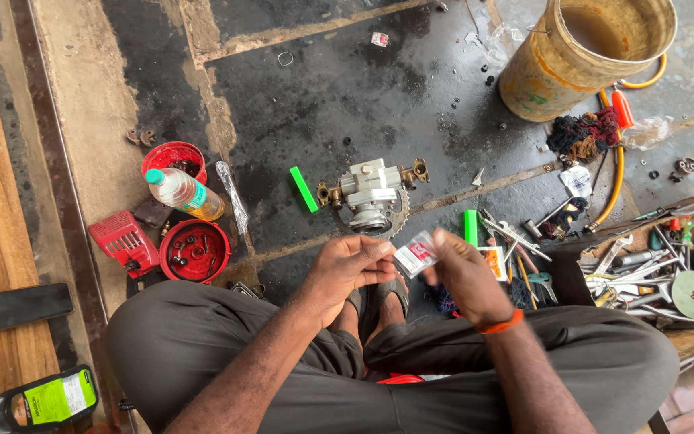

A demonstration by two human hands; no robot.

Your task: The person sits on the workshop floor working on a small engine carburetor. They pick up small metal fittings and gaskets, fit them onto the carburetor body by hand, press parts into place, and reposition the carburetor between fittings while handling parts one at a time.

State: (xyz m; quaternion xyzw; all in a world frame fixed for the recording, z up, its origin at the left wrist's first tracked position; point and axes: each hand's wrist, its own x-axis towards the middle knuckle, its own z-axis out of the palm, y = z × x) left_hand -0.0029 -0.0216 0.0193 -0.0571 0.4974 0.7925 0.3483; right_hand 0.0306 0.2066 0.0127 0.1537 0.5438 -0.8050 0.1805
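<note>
A small clear packet (415,255) with a red and white label is pinched between both hands, held above the crossed legs and the sandalled feet. The left hand (347,272) is closed narrowly on the packet's left edge, with thumb and fingertips pressed together. The right hand (463,273), marked by an orange band (501,324) at the wrist, is closed on the packet's right edge in the same way.

Just beyond the hands, on the dark stained floor (347,88), a pale metal engine part (371,195) with a toothed wheel and brass fittings is seen. A green stick (304,189) lies just to the left of it, and a second green piece (470,227) stands close above the right hand. Further left of the left hand, a red dish of small bolts (195,251), a red plastic cover (124,241), a clear bottle with a green cap (182,191) and a red cup (173,157) are grouped together. To the right of the right hand, loose tools are scattered, and a wooden tray of tools (652,273) is found beyond them. Far ahead of the right hand, a worn yellow bucket (584,52) stands, with a yellow hose (616,181) and a bundle of dark rags (584,135) near it.
</note>
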